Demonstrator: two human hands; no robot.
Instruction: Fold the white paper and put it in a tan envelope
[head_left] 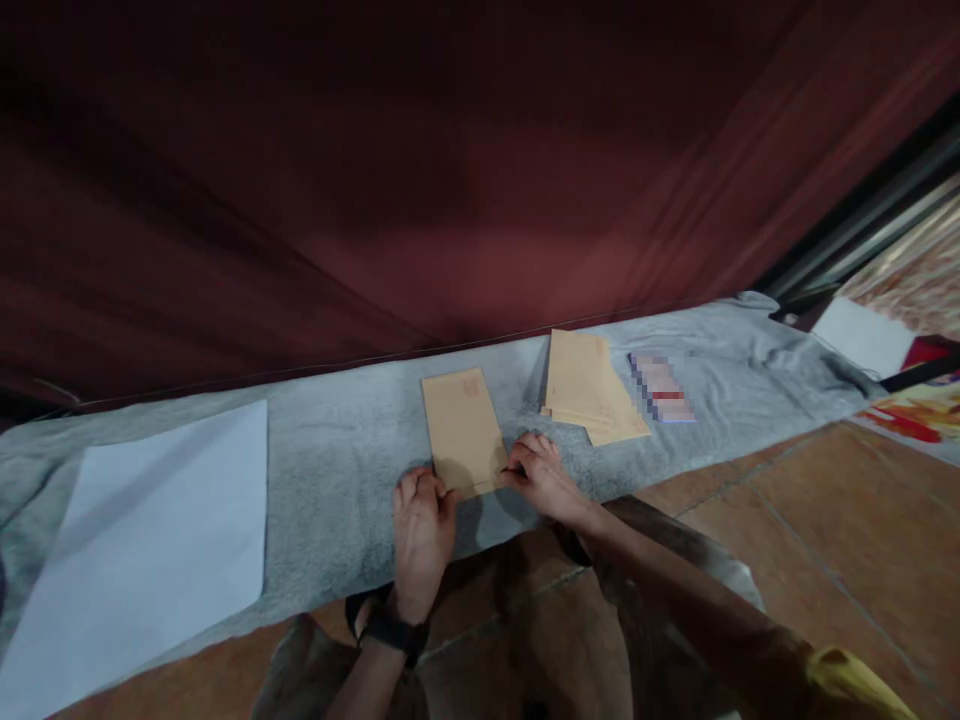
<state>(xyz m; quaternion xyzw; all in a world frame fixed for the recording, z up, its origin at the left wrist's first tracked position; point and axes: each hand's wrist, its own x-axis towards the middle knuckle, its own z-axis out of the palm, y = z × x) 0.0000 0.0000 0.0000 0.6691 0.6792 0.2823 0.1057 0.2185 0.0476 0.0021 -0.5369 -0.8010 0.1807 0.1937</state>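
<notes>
A brown paper envelope (463, 425) lies flat on the grey cloth, with small reddish print near its far right corner. My left hand (424, 520) is closed at its near left corner, thumb and fingers on the near edge. At the near right corner, the curled fingers of my right hand (541, 470) grip the other end of that edge. The near edge shows a narrow folded strip between the two hands. To the right is a loose, overlapping pile of similar brown envelopes (589, 385).
A large white sheet (165, 520) covers the left part of the grey cloth (337, 470). Right of the envelope pile lies a blurred-out, pinkish-purple rectangular item (661, 388). A dark red curtain (480, 270) hangs along the far side. Brown floor tiles (810, 510) show in front.
</notes>
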